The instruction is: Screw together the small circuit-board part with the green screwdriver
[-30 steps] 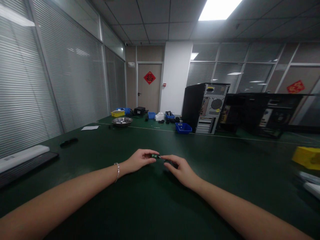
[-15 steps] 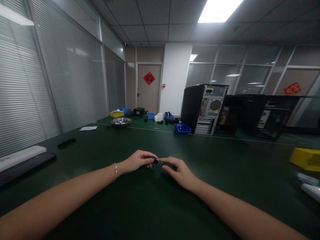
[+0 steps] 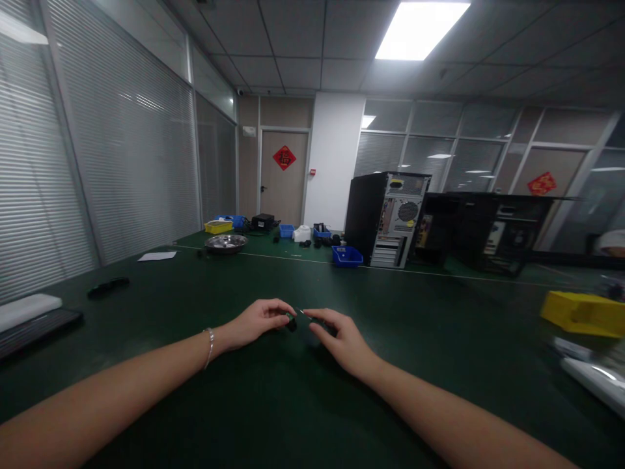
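Note:
Both my hands meet over the dark green table (image 3: 303, 404) near its middle. My left hand (image 3: 256, 320), with a thin bracelet at the wrist, pinches a small dark part (image 3: 291, 322) between thumb and fingers. My right hand (image 3: 339, 337) pinches the other end of it, where a thin pale edge shows. The part is tiny and mostly hidden by my fingertips; what it is cannot be made out.
A black keyboard (image 3: 36, 327) and a dark remote-like object (image 3: 108, 285) lie at the left. Farther back stand a metal bowl (image 3: 226, 243), blue bins (image 3: 347, 256) and open computer towers (image 3: 388, 218). A yellow bin (image 3: 583, 312) sits at the right.
My hands have stayed together on the small part, which has turned so its green face no longer shows. The camera has tilted and shifted slightly; a person's head shows at the far right.

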The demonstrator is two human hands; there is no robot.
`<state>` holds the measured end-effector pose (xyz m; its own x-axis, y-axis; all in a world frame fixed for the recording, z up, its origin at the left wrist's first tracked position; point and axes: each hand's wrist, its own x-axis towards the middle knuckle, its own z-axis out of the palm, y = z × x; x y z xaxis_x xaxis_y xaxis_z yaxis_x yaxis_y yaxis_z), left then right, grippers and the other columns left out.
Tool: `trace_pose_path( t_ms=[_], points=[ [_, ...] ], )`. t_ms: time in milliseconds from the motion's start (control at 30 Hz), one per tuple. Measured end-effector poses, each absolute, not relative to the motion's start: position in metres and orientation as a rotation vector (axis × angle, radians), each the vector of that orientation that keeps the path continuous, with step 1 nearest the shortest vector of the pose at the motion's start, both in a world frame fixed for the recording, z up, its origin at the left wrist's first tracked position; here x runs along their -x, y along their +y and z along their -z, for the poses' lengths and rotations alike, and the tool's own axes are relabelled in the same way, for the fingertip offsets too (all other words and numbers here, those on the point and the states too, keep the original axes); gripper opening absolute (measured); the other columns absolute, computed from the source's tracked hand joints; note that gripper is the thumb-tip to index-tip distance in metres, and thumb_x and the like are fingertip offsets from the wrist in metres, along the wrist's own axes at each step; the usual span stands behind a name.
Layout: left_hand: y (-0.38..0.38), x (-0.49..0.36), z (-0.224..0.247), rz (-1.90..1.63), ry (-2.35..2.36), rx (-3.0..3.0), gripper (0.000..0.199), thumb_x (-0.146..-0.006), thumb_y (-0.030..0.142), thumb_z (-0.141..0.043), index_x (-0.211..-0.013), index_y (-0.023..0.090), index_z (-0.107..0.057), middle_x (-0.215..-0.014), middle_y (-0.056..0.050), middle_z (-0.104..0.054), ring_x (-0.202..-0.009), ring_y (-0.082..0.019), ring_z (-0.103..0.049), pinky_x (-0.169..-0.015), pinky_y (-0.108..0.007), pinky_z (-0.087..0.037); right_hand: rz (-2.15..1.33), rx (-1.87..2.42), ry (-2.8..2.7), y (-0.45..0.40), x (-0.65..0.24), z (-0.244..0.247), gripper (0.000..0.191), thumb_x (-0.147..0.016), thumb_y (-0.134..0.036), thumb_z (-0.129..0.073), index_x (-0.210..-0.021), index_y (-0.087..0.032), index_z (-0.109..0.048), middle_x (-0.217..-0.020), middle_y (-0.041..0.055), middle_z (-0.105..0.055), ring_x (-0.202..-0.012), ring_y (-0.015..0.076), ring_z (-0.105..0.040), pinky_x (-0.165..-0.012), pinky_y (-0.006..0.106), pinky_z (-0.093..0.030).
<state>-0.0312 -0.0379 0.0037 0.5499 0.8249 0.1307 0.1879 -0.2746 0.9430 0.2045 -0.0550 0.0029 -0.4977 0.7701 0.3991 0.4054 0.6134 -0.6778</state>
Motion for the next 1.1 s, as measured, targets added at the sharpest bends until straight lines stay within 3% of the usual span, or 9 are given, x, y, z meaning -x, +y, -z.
trace_pose_path(
  t_ms=[300,933,1100],
  points=[
    [-0.048,0.028,-0.009,-0.505,0.841,-2.251,0.029,-0.088,0.038,-0.046,-0.111,0.027,-0.061,-0.108,-0.003,-0.058,-0.100,-0.019,-0.052,-0.090,-0.031,-0.037,-0.665,0.919,-2.141,-0.061,-0.204,-0.008,0.031,-0.089,-0.030,-0.051,-0.117,-0.023,-0.060,-0.110,0.0054,-0.064,-0.096,0.0214,-0.058,-0.081,0.034,-0.047],
    [-0.052,0.024,-0.014,-0.452,0.847,-2.253,0.033,-0.092,0.041,-0.037,-0.108,0.027,-0.062,-0.106,-0.003,-0.052,-0.099,-0.019,-0.049,-0.090,-0.031,-0.037,-0.720,0.881,-2.162,-0.064,-0.206,-0.014,0.028,-0.090,-0.029,-0.049,-0.114,-0.022,-0.061,-0.107,0.0050,-0.065,-0.098,0.0207,-0.059,-0.085,0.033,-0.047],
    [-0.052,0.022,-0.012,-0.492,0.903,-2.201,0.038,-0.086,0.038,-0.050,-0.123,0.030,-0.049,-0.107,-0.003,-0.047,-0.087,-0.016,-0.048,-0.077,-0.028,-0.041,-0.691,0.854,-2.148,-0.061,-0.204,-0.010,0.028,-0.089,-0.030,-0.050,-0.113,-0.022,-0.062,-0.108,0.0043,-0.065,-0.101,0.0212,-0.058,-0.089,0.034,-0.044]
  ],
)
